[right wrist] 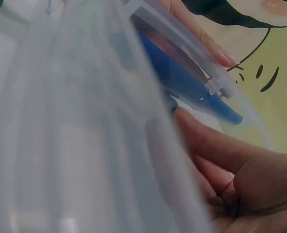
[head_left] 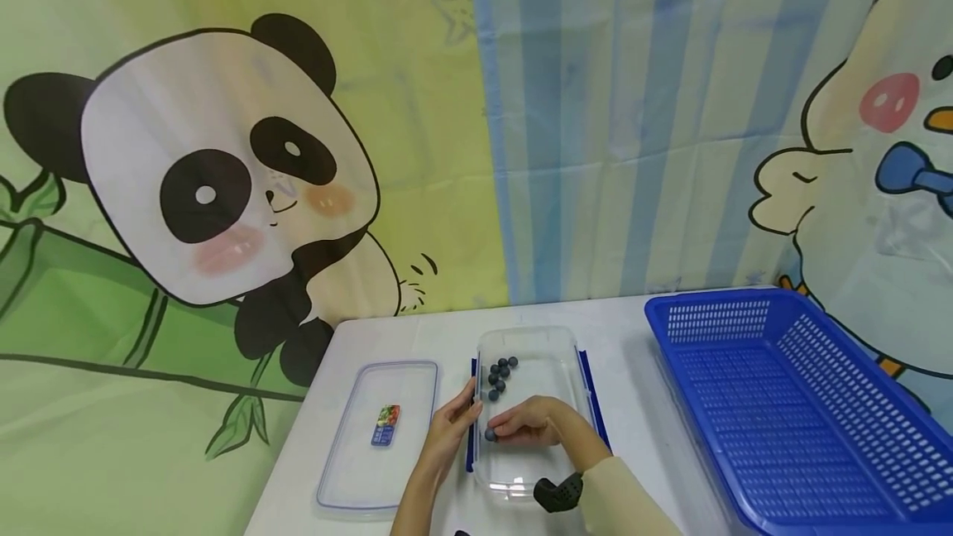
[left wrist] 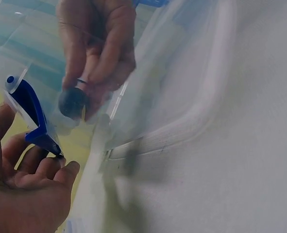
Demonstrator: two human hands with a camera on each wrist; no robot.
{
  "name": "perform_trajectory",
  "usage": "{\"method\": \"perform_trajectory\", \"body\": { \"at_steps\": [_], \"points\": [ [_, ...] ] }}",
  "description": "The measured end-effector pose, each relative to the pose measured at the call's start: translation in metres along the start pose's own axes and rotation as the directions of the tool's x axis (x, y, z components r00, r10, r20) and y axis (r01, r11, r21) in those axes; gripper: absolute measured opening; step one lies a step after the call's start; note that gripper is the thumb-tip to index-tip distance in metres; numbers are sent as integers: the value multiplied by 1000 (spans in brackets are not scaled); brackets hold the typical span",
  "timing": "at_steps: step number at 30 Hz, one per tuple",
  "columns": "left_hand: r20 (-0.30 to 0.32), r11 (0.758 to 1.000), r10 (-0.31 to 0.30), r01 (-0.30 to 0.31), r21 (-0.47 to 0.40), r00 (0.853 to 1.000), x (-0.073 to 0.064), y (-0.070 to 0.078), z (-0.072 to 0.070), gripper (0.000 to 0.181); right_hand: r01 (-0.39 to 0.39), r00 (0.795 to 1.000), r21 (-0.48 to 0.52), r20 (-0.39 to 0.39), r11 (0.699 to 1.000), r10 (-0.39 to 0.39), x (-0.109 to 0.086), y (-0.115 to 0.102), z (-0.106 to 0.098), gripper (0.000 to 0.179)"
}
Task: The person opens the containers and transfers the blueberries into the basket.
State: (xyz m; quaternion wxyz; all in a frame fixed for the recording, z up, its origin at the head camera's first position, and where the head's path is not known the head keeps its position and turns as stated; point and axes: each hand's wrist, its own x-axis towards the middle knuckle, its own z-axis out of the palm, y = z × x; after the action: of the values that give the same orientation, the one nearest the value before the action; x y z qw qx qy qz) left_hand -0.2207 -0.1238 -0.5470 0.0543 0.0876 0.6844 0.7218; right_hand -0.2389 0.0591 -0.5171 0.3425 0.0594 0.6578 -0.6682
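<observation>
The right hand [head_left: 532,424] is reaching into the clear box [head_left: 567,352] on the white bench [head_left: 633,404], pinching a dark berry [head_left: 490,435] at its fingertips near the box's left wall. The left hand [head_left: 452,428] is resting outside against that wall by the blue clip [left wrist: 29,104], fingers relaxed and holding nothing. More berries [head_left: 500,375] are lying at the box's far end. A lid [head_left: 350,453] is lying to the left, a blue basket [head_left: 744,370] to the right.

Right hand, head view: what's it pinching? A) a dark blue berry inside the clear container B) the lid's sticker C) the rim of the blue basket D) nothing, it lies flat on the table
A. The right hand reaches into the clear container and its fingertips pinch a dark berry, seen also through the plastic wall from the left wrist view; the basket and lid lie apart from it.
</observation>
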Motion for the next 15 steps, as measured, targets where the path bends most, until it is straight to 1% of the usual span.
{"method": "perform_trajectory", "body": {
  "at_steps": [3,5,9,12,15],
  "points": [
    [3,1000,9,-9,7,1000,0,0,0,52,29,1000,48,0,998,-29,-5,-5,-2,23],
    [-6,1000,0,0,8,1000,-1,-1,0,52,53,998,76,12,996,-54,-10,-11,-3,24],
    [-24,1000,0,1,20,1000,-1,0,-1,51,110,991,95,72,989,-117,-24,-26,-8,26],
    [-29,1000,-4,4,18,1000,-1,1,0,50,153,979,78,121,985,-162,-40,-38,-17,27],
    [-29,1000,-15,15,8,999,-1,1,0,51,184,971,58,145,981,-191,-62,-49,-32,29]
  ]
}}
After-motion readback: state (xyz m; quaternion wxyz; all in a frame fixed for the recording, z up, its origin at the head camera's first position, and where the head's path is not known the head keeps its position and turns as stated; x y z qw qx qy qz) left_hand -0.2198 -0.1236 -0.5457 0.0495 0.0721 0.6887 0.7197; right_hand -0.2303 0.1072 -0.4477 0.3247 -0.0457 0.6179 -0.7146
